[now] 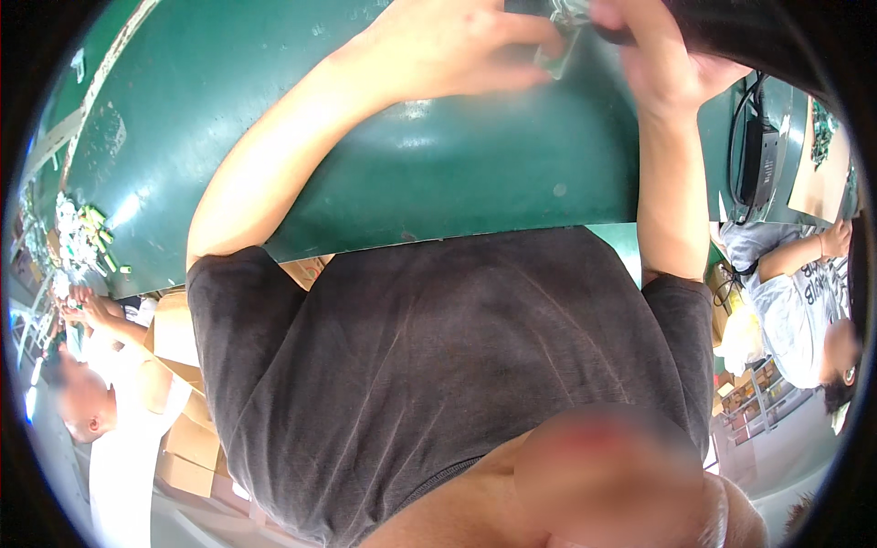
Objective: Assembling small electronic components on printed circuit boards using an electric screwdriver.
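Note:
At the top edge, over the green table [438, 173], my two hands are close together. My left hand [457, 47] reaches in from the left, its thumb and fingers closed about a small clear, greenish piece [555, 62]. Motion smears its fingertips. Opposite it, my right hand [660, 68] is bent with its fingers curled in beside the same clear piece. Something dark shows under those fingers, and what they grip cannot be made out. The frame's edge cuts off part of both hands.
A black power adapter [758, 169] with a looped cable lies right, near a board [816, 178] holding green parts. Small green and clear parts [84, 233] are heaped at the far left. Co-workers sit at both sides; cardboard boxes [187, 447] stand behind on the left.

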A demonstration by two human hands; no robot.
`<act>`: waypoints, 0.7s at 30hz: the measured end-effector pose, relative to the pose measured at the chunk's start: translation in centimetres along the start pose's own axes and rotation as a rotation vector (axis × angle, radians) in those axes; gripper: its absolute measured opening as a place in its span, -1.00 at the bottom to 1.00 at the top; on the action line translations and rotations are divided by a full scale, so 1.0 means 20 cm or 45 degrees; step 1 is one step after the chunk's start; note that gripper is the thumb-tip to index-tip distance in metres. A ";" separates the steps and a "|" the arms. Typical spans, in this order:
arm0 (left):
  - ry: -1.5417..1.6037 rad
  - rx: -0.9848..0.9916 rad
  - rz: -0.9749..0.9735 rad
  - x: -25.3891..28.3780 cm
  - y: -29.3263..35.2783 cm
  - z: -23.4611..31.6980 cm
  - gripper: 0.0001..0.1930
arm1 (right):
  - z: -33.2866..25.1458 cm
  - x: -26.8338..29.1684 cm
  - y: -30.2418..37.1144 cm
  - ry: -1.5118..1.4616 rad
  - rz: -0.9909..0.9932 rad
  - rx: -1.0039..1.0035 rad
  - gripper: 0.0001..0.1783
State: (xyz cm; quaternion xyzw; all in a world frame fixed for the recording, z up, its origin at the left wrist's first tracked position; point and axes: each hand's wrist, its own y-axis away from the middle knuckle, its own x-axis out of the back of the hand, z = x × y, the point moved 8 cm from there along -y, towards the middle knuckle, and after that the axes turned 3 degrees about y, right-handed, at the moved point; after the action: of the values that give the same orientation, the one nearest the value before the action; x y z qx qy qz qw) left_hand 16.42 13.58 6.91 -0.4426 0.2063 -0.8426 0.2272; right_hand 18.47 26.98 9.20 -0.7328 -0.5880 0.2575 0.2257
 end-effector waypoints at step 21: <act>-0.019 0.154 -0.083 -0.01 0.01 -0.04 -0.71 | -0.28 0.32 -0.15 -0.185 0.059 0.180 -0.72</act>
State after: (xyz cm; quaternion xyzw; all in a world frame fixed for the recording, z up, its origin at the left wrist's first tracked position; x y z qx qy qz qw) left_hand 15.81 13.67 6.33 -0.4409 0.1387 -0.8571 0.2274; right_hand 20.97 33.67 14.74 -0.7077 -0.5663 0.3561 0.2275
